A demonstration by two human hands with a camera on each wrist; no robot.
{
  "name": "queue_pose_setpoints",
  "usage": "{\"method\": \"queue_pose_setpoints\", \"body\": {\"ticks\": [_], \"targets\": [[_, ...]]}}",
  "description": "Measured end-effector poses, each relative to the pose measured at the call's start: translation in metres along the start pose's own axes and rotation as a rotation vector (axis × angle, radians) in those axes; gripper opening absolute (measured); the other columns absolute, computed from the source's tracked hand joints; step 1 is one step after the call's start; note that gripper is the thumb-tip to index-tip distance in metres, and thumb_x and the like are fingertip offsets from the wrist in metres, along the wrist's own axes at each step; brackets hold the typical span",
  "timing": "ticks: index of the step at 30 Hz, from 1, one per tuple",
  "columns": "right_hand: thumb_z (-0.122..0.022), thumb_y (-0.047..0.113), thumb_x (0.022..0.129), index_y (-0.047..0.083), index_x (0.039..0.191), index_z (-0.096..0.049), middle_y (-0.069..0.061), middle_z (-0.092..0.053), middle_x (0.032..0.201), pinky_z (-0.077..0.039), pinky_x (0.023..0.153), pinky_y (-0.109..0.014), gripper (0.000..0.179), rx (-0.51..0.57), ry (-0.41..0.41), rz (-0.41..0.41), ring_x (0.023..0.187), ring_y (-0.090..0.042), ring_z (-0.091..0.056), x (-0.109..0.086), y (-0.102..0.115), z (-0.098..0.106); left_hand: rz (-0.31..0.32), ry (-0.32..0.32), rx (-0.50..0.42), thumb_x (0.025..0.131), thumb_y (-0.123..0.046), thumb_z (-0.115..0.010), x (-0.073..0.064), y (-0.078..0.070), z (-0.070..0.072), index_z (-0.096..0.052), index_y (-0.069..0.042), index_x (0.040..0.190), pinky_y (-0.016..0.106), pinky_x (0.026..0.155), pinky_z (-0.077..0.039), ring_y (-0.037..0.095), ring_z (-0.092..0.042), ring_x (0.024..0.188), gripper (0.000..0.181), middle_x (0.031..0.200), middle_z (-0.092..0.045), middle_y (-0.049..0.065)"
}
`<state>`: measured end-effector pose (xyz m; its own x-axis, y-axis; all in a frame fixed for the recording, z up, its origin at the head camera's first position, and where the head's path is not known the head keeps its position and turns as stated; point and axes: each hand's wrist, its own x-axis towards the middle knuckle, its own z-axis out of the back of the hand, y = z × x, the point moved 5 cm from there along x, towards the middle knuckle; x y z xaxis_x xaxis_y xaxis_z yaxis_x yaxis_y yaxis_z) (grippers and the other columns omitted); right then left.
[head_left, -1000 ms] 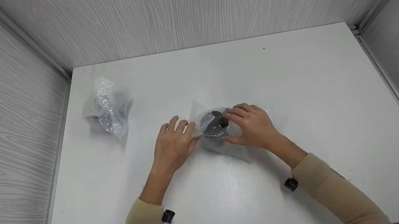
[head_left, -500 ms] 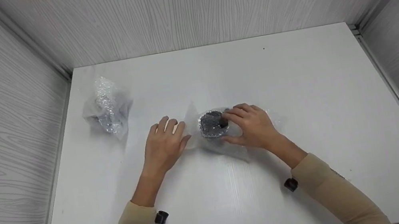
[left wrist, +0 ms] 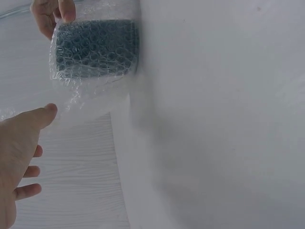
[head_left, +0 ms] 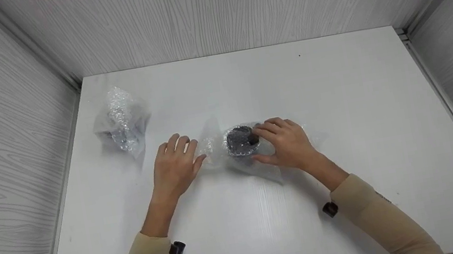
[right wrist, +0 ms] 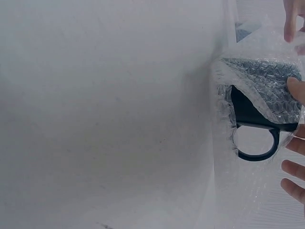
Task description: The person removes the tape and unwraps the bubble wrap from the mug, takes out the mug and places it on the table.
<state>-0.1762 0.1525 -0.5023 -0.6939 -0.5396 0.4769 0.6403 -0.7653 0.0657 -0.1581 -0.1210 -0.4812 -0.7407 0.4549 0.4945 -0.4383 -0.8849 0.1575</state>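
A dark mug (head_left: 239,143), bubble-wrapped in part, stands on the white table near the middle. My right hand (head_left: 286,142) grips it from the right, with fingertips over the rim and thumb on the near side. In the right wrist view the mug's handle (right wrist: 275,145) shows bare, outside the wrap. A flap of bubble wrap (head_left: 211,148) sticks out on the mug's left. My left hand (head_left: 174,170) is at that flap's outer edge, thumb (left wrist: 43,116) extended and apart from the other fingers, which are partly hidden in the left wrist view.
A second bubble-wrapped bundle (head_left: 122,123) lies at the table's back left. More wrap (head_left: 264,171) spreads under the mug toward the front. Wood-grain panels (head_left: 207,10) enclose the table at the back and sides.
My left hand has moved left, away from the mug. The flap that overlapped the mug's top has come off it and out to the left. My right hand has stayed in place.
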Motion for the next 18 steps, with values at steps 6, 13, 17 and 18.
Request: {"method": "queue_pose_setpoints", "body": {"ticks": [6,13,17,18], "targets": [[-0.086,0.060,0.078,0.013,0.127,-0.075,-0.006,-0.078,0.118,-0.062,0.093,-0.046,0.068,-0.004,-0.004,0.004,0.112,-0.026,-0.072,0.000,0.000,0.000,0.031,0.007,0.001,0.090,-0.043,-0.082,-0.004,0.010,0.001,-0.070,-0.009,0.115,0.044,0.092,-0.059,0.031,-0.067,0.119,0.044,0.111,-0.072,0.009],[-0.085,0.060,0.080,0.013,0.127,-0.075,-0.005,-0.078,0.120,-0.062,0.094,-0.045,0.067,-0.002,0.004,0.006,0.113,-0.026,-0.071,0.001,0.000,0.000,0.064,-0.009,-0.007,0.090,-0.041,-0.083,-0.009,0.020,0.003,-0.070,-0.007,0.115,0.045,0.093,-0.059,0.032,-0.067,0.120,0.044,0.112,-0.072,0.011],[-0.085,0.059,0.080,0.013,0.127,-0.075,-0.005,-0.078,0.120,-0.062,0.094,-0.045,0.067,0.004,0.007,0.005,0.114,-0.026,-0.071,0.001,0.000,-0.001,0.081,-0.008,-0.005,0.089,-0.040,-0.085,-0.011,0.024,0.003,-0.070,-0.006,0.116,0.044,0.091,-0.059,0.032,-0.068,0.118,0.046,0.112,-0.073,0.011],[-0.085,0.059,0.080,0.013,0.127,-0.075,-0.005,-0.078,0.120,-0.062,0.094,-0.045,0.067,0.004,0.007,0.006,0.114,-0.026,-0.071,0.001,0.000,-0.001,0.083,-0.007,-0.004,0.089,-0.040,-0.085,-0.011,0.024,0.003,-0.070,-0.006,0.117,0.044,0.091,-0.059,0.032,-0.067,0.117,0.046,0.112,-0.073,0.012]]}}
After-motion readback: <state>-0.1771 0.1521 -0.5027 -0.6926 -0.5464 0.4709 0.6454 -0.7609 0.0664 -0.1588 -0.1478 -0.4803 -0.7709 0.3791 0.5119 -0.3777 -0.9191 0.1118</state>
